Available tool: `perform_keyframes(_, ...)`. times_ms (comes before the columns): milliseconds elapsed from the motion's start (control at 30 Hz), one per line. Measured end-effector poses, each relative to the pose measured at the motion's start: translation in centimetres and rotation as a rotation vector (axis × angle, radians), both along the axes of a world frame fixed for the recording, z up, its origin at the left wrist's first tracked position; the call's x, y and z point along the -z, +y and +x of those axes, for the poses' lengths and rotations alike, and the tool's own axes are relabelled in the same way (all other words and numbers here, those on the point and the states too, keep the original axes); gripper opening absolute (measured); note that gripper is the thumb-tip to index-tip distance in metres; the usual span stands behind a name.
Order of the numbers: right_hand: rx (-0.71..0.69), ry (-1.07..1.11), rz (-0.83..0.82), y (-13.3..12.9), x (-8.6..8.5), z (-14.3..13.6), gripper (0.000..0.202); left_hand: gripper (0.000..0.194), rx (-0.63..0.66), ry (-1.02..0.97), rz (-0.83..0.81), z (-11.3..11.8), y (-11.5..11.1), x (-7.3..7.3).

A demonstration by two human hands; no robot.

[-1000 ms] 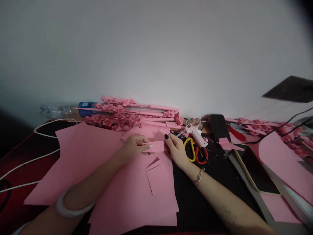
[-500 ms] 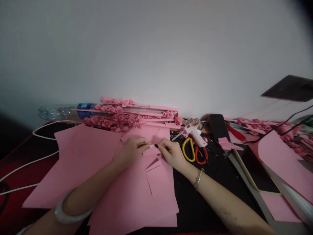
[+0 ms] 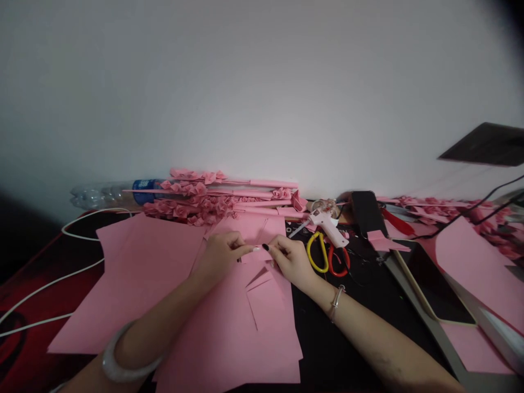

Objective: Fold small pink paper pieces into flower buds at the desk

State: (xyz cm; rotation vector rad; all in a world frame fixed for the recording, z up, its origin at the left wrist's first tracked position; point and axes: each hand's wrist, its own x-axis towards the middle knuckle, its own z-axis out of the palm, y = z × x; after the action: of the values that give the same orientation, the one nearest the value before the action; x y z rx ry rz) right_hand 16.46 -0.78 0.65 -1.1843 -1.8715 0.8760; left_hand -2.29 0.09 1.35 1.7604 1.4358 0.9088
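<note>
Between my two hands is a small piece of pink paper [image 3: 254,257], pinched along its upper edge. My left hand [image 3: 223,255] is closed on its left part with thumb and fingertips. From the other side, my right hand [image 3: 290,257] pinches it too, and the two thumbs almost meet. Just below lie small folded pink paper pieces [image 3: 265,295], resting on a stack of large pink sheets [image 3: 229,344]. The fingers hide part of the held piece, so its exact fold cannot be made out.
Pink paper flowers [image 3: 196,204] lie along the wall beside a plastic bottle [image 3: 102,194]. To the right are a white glue gun [image 3: 328,226], scissors [image 3: 317,254] with yellow and red handles, a black phone [image 3: 368,213] and a tablet-like device [image 3: 434,284]. A white cable [image 3: 53,278] runs at left.
The view has shifted slightly, so everything sits a little lower and to the right. Both hands keep pinching the small paper, with the thumbs moved slightly along its upper edge.
</note>
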Motion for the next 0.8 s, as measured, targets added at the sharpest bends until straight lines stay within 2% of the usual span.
perform_keyframes(300,0.022,0.043,-0.035,0.08,0.27,0.24,0.024,0.040,-0.061,0.037,0.040,0.22,-0.10,-0.11)
perform_keyframes(400,0.053,0.087,-0.073,0.21,0.29,0.33,0.026,0.044,-0.102,0.037,0.104,0.01,-0.02,-0.13)
perform_keyframes(500,0.095,0.169,-0.135,0.42,0.29,0.39,0.028,0.030,-0.138,0.016,0.188,-0.34,0.01,-0.26)
perform_keyframes(567,0.094,0.213,-0.182,0.53,0.29,0.40,0.029,0.020,-0.067,0.017,0.261,-0.43,0.01,-0.30)
perform_keyframes(633,0.076,0.240,-0.219,0.59,0.27,0.39,0.031,0.039,0.078,0.042,0.347,-0.35,-0.01,-0.18)
perform_keyframes(700,0.056,0.256,-0.241,0.62,0.23,0.39,0.033,0.044,0.212,0.076,0.393,-0.17,-0.05,0.06)
perform_keyframes(800,0.035,0.278,-0.264,0.66,0.15,0.37,0.035,0.035,0.258,0.084,0.363,0.08,-0.18,0.21)
